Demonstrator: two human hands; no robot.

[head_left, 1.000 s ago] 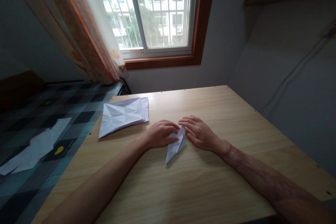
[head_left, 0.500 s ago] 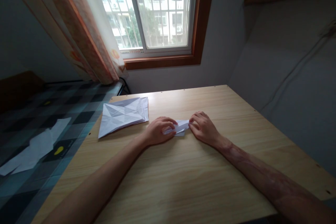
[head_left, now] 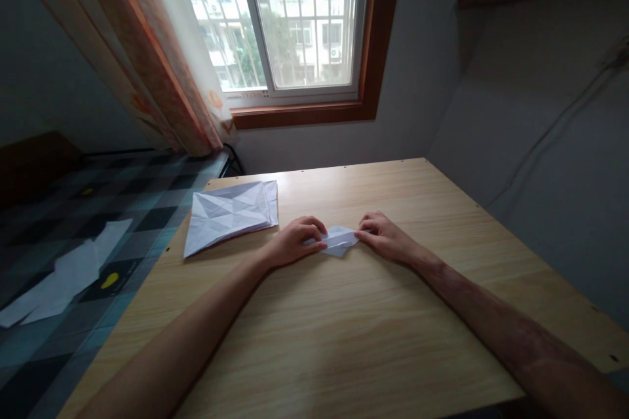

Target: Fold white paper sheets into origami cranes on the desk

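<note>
Both hands are gripping one item between them. The left hand (head_left: 293,243) is curling its fingers over the left end of a small folded white paper piece (head_left: 340,241), thumb and fingertips closing together on it and pressing it down. The right hand (head_left: 386,236) is pinching the right tip of the same piece between thumb and forefinger, with the other fingers bunching close behind. The folded piece is lying flat and low between the two hands, its pointed ends running left to right and its underside resting on a light wood-grain table top (head_left: 344,327).

Just left of the grip and slightly beyond it, a larger creased white paper sheet (head_left: 230,215) is lying flat on the same table, clear of the left hand. Both forearms are resting along the table on the near side of the grip.

Well to the left of the grip, off the table edge, a dark checked bed cover (head_left: 122,209) is carrying a loose white paper scrap (head_left: 63,275). Beyond the grip, a wood-framed barred window (head_left: 295,19) is standing above the table, with an orange patterned curtain (head_left: 162,59) hanging at its left side.
</note>
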